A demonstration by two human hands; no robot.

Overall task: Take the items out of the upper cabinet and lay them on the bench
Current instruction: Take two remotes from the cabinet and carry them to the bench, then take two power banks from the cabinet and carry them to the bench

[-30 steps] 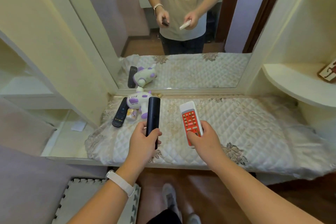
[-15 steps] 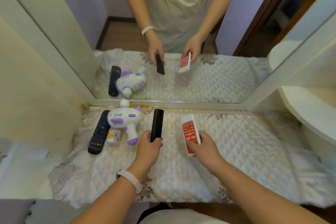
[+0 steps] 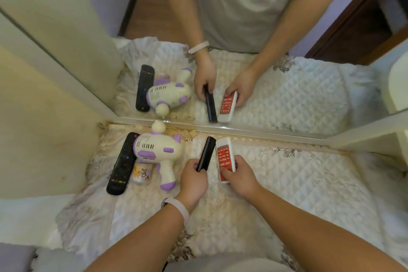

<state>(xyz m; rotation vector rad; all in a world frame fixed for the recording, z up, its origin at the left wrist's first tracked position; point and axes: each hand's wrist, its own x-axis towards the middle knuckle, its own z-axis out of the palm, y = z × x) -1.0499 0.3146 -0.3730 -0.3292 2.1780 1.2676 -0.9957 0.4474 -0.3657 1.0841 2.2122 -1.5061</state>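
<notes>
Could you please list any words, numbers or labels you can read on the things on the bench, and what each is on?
None can be read.
Red-and-white remote: button markings blurred.
Long black remote: coloured keys, no legible print.
Small can: cartoon picture, any lettering too small.
Toy gun: no text visible.

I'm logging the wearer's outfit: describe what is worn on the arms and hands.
Both forearms are bare, with no sleeves in view and no gloves. The left hand has a pale, smooth wristband around its wrist. The right hand shows no band, ring or watch.
</notes>
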